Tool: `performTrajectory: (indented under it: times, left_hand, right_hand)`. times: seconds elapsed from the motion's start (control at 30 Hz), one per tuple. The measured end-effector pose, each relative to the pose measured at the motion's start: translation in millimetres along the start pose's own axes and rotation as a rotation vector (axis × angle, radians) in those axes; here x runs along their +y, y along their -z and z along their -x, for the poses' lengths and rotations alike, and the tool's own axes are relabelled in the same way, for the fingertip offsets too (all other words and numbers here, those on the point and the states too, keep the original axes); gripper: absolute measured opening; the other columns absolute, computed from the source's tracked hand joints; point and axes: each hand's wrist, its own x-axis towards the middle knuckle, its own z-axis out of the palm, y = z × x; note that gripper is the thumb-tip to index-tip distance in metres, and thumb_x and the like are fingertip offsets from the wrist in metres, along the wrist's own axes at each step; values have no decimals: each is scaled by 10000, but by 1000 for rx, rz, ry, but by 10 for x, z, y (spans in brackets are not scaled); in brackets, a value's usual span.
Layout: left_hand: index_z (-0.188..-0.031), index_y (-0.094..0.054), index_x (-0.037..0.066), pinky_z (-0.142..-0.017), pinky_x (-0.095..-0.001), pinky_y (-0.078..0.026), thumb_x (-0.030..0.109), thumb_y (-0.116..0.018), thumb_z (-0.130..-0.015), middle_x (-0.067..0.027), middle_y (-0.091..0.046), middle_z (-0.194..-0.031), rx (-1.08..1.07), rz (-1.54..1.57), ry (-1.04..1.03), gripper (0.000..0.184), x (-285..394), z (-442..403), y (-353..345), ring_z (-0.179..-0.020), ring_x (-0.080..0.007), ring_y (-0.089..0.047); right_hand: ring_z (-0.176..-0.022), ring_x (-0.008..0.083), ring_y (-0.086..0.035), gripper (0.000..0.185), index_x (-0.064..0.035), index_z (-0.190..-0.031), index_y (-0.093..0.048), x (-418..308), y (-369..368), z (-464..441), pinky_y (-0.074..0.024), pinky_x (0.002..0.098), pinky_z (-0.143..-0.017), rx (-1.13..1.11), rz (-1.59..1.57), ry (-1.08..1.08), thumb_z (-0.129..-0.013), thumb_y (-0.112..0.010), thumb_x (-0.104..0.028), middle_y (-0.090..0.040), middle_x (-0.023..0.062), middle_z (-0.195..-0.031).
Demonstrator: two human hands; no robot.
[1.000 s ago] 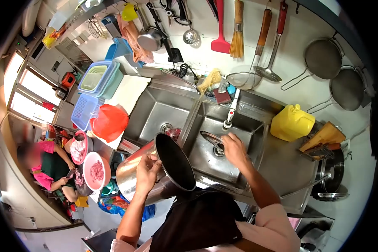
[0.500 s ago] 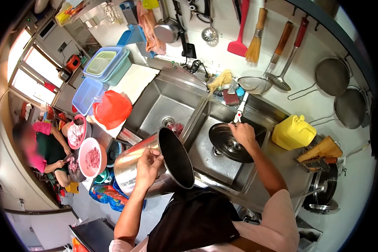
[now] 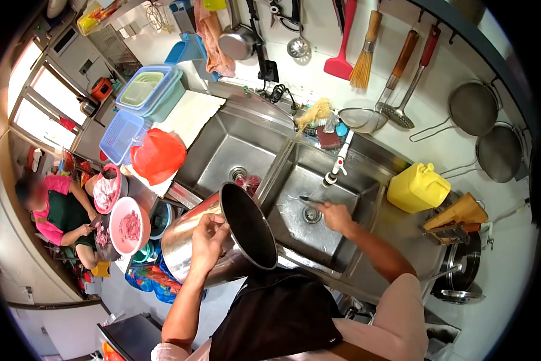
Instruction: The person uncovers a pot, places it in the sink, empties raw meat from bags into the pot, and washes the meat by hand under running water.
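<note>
1. Left hand (image 3: 207, 245): fingers pinching the pot (image 3: 233, 259) near its rim.
2. Right hand (image 3: 338, 217): fingers pinching the lid (image 3: 308, 199), seen edge-on above the right sink (image 3: 287, 231).
3. Pot tilted, mouth rightward, near side of the left sink (image 3: 222, 150).
4. Jug (image 3: 418, 188) on counter (image 3: 396, 237) at right.

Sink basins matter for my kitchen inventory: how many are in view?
2. One stainless-steel basin lies beneath the right hand; the other basin adjoins it on the picture's left, partly hidden by the metal stockpot. No third shows.
</note>
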Motion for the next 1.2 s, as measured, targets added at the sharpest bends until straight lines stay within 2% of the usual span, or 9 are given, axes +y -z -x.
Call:
performTrajectory:
  times: [0.03,0.17,0.3,0.4,0.53,0.7,0.9,1.03,1.2]
  left_hand:
    - [-1050,-573,31,-440,-226,-338,69,-670,-958,33,-501,-737,-5,18,-2,138,-1,6,-4,-552,-49,-430]
    - [-1049,-568,36,-391,-214,-296,71,-669,-965,41,-484,-741,-19,50,20,136,69,36,-15,-502,-37,-395]
    - [-1045,-563,36,-390,-215,-283,61,-666,-966,42,-482,-742,-23,76,13,132,52,36,-25,-483,-35,-375]
    - [-1048,-564,31,-476,-224,-376,64,-671,-959,46,-482,-727,-33,63,59,143,134,45,-9,-583,-42,-454]
    - [-1050,-561,27,-474,-224,-364,62,-662,-964,50,-471,-721,-44,86,61,137,135,20,-14,-574,-40,-435]
    - [-1048,-562,27,-474,-221,-359,63,-657,-967,54,-464,-711,-37,103,71,130,144,16,-17,-566,-39,-423]
    - [-1049,-566,31,-477,-217,-358,65,-652,-971,49,-476,-728,-32,78,73,121,173,20,-16,-591,-38,-431]
    - [-1044,-568,46,-407,-211,-280,84,-643,-984,18,-564,-795,-3,101,26,103,55,-14,-54,-506,-31,-383]
    - [-1043,-568,36,-478,-213,-359,61,-639,-978,51,-459,-757,-50,85,72,100,146,-14,-131,-627,-38,-432]
  right_hand:
    - [-865,357,-725,456,-114,-1326,-622,-135,51,25,-585,466,-693,-99,114,36,-874,-576,-80,-658,204,-1161]
    - [-841,265,-704,391,-124,-1284,-648,-204,-264,248,-571,387,-622,74,300,113,-903,-560,-125,-628,109,-1030]
    - [-787,226,-660,410,-136,-1253,-669,-111,-231,513,-547,360,-568,239,324,112,-847,-612,-131,-557,67,-897]
    - [-814,222,-657,407,-140,-1244,-670,-2,-281,611,-537,361,-550,298,377,57,-841,-619,-127,-556,58,-893]
    - [-806,229,-651,421,-145,-1258,-668,78,-187,542,-537,371,-552,332,357,9,-841,-616,-118,-568,46,-914]
    - [-829,243,-645,484,-145,-1320,-658,-197,94,813,-548,378,-605,273,158,170,-839,-632,-101,-582,71,-962]
    - [-822,263,-630,514,-158,-1333,-652,-373,-61,866,-535,390,-605,308,-27,192,-829,-623,-62,-559,73,-944]
    - [-849,258,-613,482,-156,-1296,-671,-280,-268,550,-523,400,-596,387,-30,149,-826,-619,-60,-551,65,-956]
    - [-956,254,-563,439,-144,-1245,-686,-92,-652,-158,-479,409,-746,444,24,151,-819,-616,-64,-557,45,-969]
